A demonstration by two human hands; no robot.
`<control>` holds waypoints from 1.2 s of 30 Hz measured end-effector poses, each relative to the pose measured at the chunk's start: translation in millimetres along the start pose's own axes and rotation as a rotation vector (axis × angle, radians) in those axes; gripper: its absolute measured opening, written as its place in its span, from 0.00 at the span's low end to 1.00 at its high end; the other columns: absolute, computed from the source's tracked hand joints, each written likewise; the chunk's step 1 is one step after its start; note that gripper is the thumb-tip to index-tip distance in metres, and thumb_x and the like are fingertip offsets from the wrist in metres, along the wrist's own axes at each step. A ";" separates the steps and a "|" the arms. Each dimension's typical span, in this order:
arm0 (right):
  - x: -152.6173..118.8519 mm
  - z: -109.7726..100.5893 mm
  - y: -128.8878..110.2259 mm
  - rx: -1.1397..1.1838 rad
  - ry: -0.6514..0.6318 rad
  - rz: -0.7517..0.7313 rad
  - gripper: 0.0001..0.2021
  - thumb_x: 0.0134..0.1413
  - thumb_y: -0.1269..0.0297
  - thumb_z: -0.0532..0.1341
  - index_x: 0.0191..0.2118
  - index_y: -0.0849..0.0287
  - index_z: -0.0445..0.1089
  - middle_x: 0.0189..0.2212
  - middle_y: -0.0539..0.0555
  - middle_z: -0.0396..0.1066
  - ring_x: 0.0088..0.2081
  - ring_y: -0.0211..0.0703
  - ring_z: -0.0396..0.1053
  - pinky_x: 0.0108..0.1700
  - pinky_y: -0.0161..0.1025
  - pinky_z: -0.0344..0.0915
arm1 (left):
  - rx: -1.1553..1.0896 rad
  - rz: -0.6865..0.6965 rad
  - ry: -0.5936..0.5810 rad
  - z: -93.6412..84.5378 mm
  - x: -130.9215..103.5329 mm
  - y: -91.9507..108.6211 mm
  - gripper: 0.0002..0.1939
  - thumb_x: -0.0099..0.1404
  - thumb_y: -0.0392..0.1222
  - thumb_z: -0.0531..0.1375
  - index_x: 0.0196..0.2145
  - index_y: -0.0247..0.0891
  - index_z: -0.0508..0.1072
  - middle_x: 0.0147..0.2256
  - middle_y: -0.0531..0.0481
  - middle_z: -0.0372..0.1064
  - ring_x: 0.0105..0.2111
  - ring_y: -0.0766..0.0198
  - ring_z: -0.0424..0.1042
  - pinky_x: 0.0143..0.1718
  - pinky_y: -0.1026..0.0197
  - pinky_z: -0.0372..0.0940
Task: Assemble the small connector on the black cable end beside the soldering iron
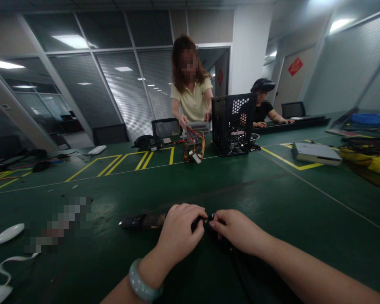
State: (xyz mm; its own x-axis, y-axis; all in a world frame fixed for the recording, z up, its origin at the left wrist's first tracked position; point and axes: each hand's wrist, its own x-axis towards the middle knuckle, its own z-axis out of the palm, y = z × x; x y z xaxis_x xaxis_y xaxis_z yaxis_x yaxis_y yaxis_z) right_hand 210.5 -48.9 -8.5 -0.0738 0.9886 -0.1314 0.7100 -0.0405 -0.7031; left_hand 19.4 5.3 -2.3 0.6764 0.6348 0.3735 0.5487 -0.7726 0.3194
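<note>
Over the near middle of the green table, a black cylindrical tool (137, 221) with a ringed collar and a small silver tip points left. It looks like an electric screwdriver, but its body is mostly covered. My left hand (183, 226), with a pale green bangle at the wrist, is closed around its right part, thumb and forefinger at the end. Right against that end, my right hand (229, 228) pinches the end of a black cord (240, 268), which runs down toward the table's near edge. The exact joint between the fingertips is too small and dark to make out.
Across the table (145, 181), a person (190, 99) handles a power supply with coloured wires (194, 145) beside a black computer case (232, 126). Another person wearing a headset sits behind the case. A silver box (316, 153) lies right; a white mouse-shaped object (9, 233) lies left.
</note>
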 end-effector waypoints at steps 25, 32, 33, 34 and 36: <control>-0.8 -1.0 -0.3 -0.002 -0.002 -0.009 0.13 0.61 0.58 0.54 0.31 0.58 0.71 0.25 0.49 0.74 0.26 0.36 0.70 0.27 0.31 0.56 | -0.002 0.008 0.001 1.7 0.3 -0.3 0.08 0.64 0.38 0.56 0.39 0.45 0.73 0.43 0.53 0.73 0.45 0.56 0.69 0.46 0.50 0.58; -0.8 -1.1 0.8 -0.004 -0.003 -0.003 0.13 0.61 0.59 0.54 0.31 0.58 0.71 0.26 0.49 0.75 0.27 0.36 0.70 0.28 0.31 0.57 | 0.008 0.001 0.010 0.4 1.4 1.9 0.08 0.63 0.44 0.58 0.40 0.45 0.73 0.42 0.52 0.73 0.43 0.55 0.70 0.46 0.50 0.60; -0.7 -1.1 1.2 -0.004 -0.004 -0.004 0.13 0.61 0.59 0.54 0.31 0.58 0.71 0.26 0.49 0.75 0.27 0.36 0.70 0.28 0.32 0.57 | 0.014 -0.008 0.013 0.5 1.6 2.3 0.08 0.63 0.45 0.58 0.40 0.45 0.73 0.42 0.51 0.73 0.43 0.55 0.70 0.45 0.50 0.60; -0.6 -1.1 1.5 -0.005 -0.004 -0.006 0.13 0.61 0.58 0.54 0.31 0.58 0.71 0.26 0.49 0.74 0.27 0.36 0.70 0.28 0.32 0.57 | 0.021 -0.018 0.013 0.6 1.7 2.6 0.09 0.63 0.46 0.58 0.40 0.45 0.73 0.42 0.52 0.73 0.43 0.55 0.70 0.45 0.50 0.60; -0.7 -1.4 1.8 -0.005 -0.007 -0.008 0.13 0.61 0.58 0.54 0.31 0.58 0.71 0.26 0.49 0.74 0.27 0.36 0.70 0.27 0.32 0.56 | 0.032 -0.030 0.010 1.0 1.7 2.7 0.08 0.64 0.46 0.58 0.40 0.45 0.73 0.43 0.52 0.73 0.44 0.55 0.70 0.45 0.50 0.60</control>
State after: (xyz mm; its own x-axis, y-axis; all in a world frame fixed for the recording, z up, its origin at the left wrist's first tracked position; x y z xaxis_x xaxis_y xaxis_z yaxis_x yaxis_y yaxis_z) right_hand 212.8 -49.5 -8.7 -0.0849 0.9878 -0.1308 0.7125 -0.0316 -0.7009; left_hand 22.5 4.3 -1.7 0.6545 0.6578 0.3728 0.5842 -0.7530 0.3029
